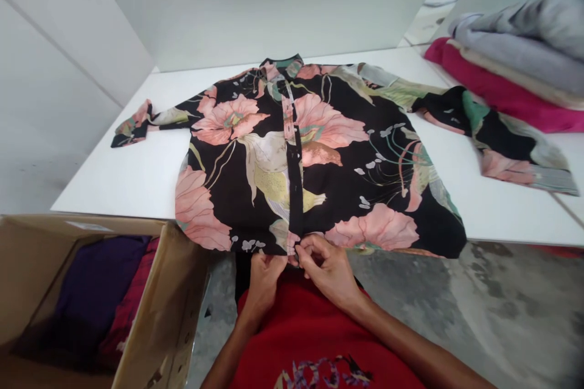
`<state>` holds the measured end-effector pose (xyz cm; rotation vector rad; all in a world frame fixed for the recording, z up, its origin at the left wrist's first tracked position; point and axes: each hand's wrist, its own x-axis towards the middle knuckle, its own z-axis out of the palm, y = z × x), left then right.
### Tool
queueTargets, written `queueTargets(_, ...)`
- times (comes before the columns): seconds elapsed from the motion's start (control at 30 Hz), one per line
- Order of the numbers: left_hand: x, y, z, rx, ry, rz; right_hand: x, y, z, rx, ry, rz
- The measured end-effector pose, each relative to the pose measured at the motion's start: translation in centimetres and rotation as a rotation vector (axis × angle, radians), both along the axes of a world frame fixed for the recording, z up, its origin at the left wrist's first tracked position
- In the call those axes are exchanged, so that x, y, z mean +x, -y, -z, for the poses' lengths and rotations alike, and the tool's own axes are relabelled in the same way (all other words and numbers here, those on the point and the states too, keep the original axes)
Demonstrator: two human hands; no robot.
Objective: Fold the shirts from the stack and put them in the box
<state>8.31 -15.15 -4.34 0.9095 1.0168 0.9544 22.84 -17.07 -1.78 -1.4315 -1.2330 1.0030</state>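
Observation:
A black floral shirt (pixel 255 173) lies spread on the white table (pixel 159 182), its collar at the far side and both sleeves stretched outward. Pink flowers and pale green leaves cover it. At the bottom of the front button strip, my left hand (pixel 266 273) pinches the hem from the left. Just to the right, my right hand (pixel 329 267) has its thumb and fingers closed on the lower end of the same strip. Both hands are close together at the table's front edge. Whether a button sits between the fingertips is too small to tell.
An open cardboard box (pixel 176 292) with folded purple and red checked clothes (pixel 104 279) stands at the lower left. Folded grey, cream and magenta cloth (pixel 515 67) is piled at the right. A pale panel (pixel 274 18) rises behind the table.

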Motion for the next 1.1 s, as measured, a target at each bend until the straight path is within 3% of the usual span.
queueTargets(0.13,0.2,-0.1,0.6,-0.021,0.014,-0.021,0.0,-0.2,0.4,0.020,-0.002,-0.001)
queueTargets(0.27,0.8,-0.8,-0.2,0.001,-0.073,-0.047,0.5,0.3,0.1,0.036,0.035,-0.053)
queueTargets(0.4,0.9,-1.0,-1.0,-0.003,-0.156,-0.028,2.5,0.8,-3.2,0.088,0.155,-0.085)
queueTargets(0.47,0.9,-1.0,-1.3,-0.026,-0.180,-0.024,4.2,-0.3,-5.6,0.166,0.260,-0.071)
queueTargets(0.6,1.2,-1.2,-1.8,-0.046,-0.154,-0.051,7.8,-7.4,-8.7,0.220,0.531,-0.014)
queueTargets(0.73,1.5,-1.4,-2.4,-0.031,-0.117,-0.059,10.6,-17.9,-9.1,0.160,0.707,0.054)
queueTargets(0.9,1.5,-1.5,-2.0,-0.089,-0.099,-0.063,12.0,-27.2,-8.5,0.018,0.520,0.139)
queueTargets(1.1,1.3,-1.7,-1.8,-0.143,-0.151,-0.008,10.9,-31.5,-7.3,-0.115,0.341,0.135)
